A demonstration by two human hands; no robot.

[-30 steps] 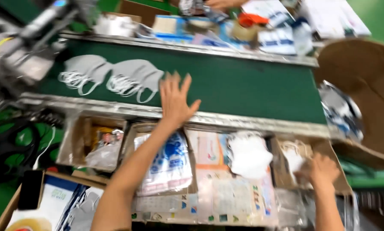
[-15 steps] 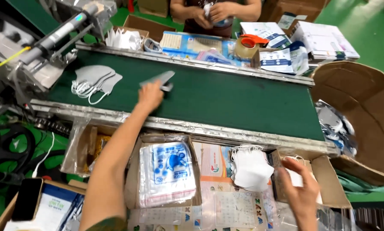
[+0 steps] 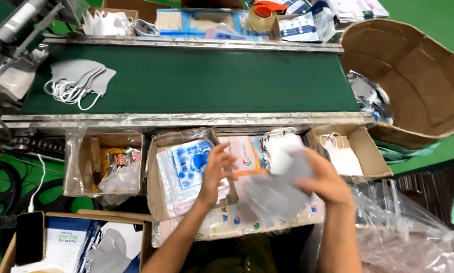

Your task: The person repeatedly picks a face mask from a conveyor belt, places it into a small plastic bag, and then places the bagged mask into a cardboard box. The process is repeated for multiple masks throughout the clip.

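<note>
Both hands back from belt (image 3: 196,81), now together low at 6 o'clock over front boxes. Left hand (image 3: 216,169) and right hand (image 3: 322,178) both grasp grey mask (image 3: 270,194), blurred, mid-handling. Mask picked off belt half second ago; pickup looks done. Another mask pair (image 3: 78,81) lies on belt at 10 o'clock. Pouch box (image 3: 186,174) just left of hands. Big carton (image 3: 419,76) at 2 o'clock.

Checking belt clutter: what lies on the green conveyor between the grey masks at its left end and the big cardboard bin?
In the head view, the green belt is bare between the grey masks and the cardboard bin.
</note>
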